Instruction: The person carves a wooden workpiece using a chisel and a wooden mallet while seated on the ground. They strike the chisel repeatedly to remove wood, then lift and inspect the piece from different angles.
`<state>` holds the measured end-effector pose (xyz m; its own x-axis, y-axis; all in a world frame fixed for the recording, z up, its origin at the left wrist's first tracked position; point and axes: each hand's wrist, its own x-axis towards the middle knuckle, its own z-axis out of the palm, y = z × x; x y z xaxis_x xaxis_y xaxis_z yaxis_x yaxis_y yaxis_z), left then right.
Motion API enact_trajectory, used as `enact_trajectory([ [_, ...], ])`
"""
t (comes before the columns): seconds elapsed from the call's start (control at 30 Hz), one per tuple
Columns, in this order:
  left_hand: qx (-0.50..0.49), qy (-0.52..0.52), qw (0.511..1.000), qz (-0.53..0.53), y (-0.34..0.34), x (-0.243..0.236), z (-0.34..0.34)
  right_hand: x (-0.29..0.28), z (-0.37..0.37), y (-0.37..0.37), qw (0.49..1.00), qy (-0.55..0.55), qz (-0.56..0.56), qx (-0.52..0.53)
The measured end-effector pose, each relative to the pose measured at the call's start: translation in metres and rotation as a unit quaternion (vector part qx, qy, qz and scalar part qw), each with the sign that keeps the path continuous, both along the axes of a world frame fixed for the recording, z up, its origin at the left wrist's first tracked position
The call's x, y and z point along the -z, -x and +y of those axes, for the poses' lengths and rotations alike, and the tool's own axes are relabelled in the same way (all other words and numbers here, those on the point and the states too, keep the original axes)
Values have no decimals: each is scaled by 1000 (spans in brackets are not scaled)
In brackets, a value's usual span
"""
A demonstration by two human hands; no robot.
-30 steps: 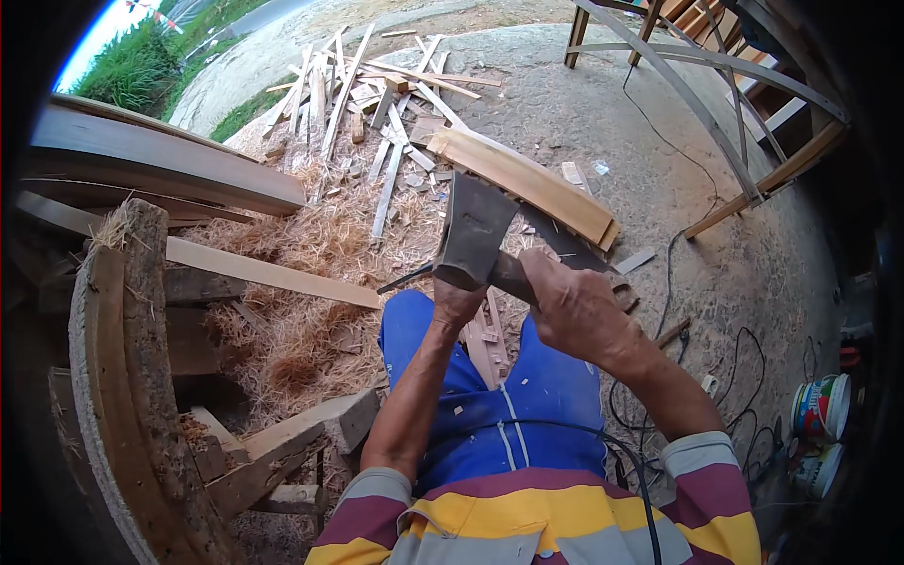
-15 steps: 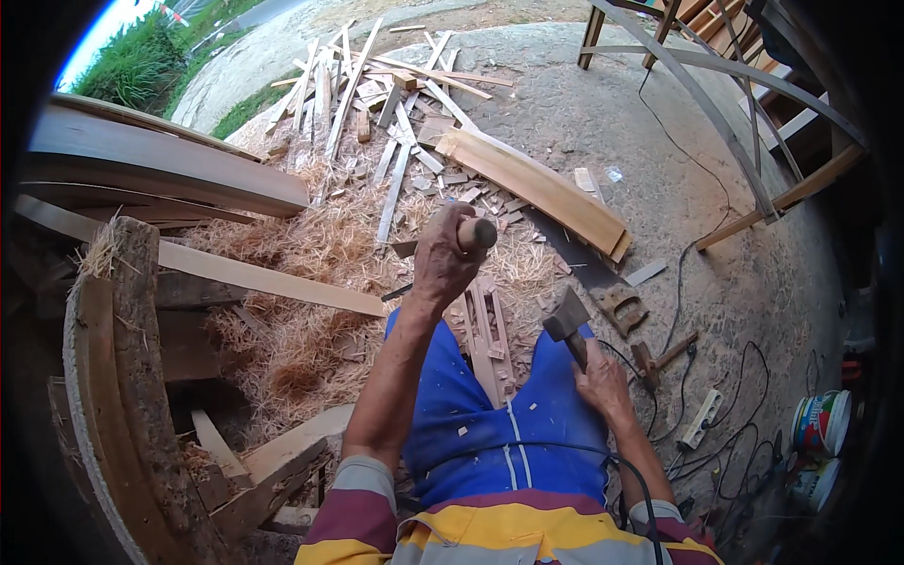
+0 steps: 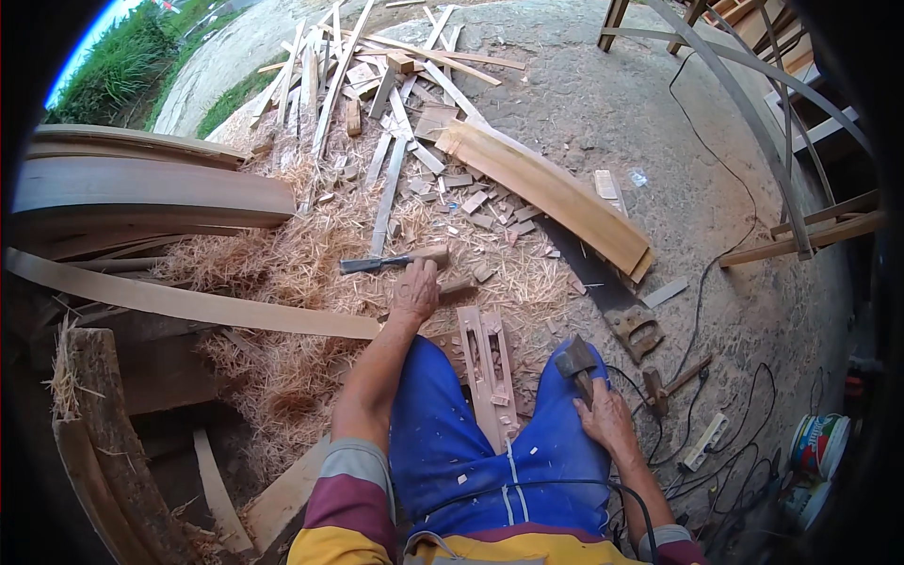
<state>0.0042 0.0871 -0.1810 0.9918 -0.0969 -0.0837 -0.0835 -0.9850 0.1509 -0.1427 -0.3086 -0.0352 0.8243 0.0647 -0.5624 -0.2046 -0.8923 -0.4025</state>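
Note:
My left hand [image 3: 414, 290] is closed around a chisel [image 3: 372, 265] with a dark metal blade and a wooden handle. It holds the chisel level over the shavings, with the blade pointing left. Against my right thigh, my right hand [image 3: 605, 414] grips a hatchet [image 3: 575, 359] by its short handle, just below the dark head. Between my knees lies a wooden piece [image 3: 499, 388] with long slots cut in it and chips in and on them. A dark brown block [image 3: 458, 291] shows just right of my left hand, beyond the slotted piece.
Wood shavings [image 3: 282, 367] and a heap of offcuts [image 3: 377, 104] spread ahead. A long board [image 3: 556, 202] lies beside a handsaw [image 3: 636, 331]. To the right are a second wooden-handled tool [image 3: 673, 381], a power strip [image 3: 706, 443], cables and buckets [image 3: 817, 444]. Curved timbers [image 3: 151, 188] are stacked left.
My left hand has moved down and left, turning the chisel so its blade now points left instead of its handle end facing me. The hatchet has tilted and lowered slightly.

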Motion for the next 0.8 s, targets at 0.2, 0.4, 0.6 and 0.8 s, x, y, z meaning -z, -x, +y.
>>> enact_trajectory([
  [0.2,33,-25,991,126,7,41,4,5,3,-5,1000,-5,0,-25],
  [0.4,-144,210,962,-102,-14,-29,-6,7,1,-3,999,9,7,-31],
  [0.6,-152,673,695,-202,20,-173,-32,7,0,-2,999,8,-2,-35],
  [0.8,-144,755,616,-170,108,-220,-99,11,-6,2,999,14,-13,-44],
])
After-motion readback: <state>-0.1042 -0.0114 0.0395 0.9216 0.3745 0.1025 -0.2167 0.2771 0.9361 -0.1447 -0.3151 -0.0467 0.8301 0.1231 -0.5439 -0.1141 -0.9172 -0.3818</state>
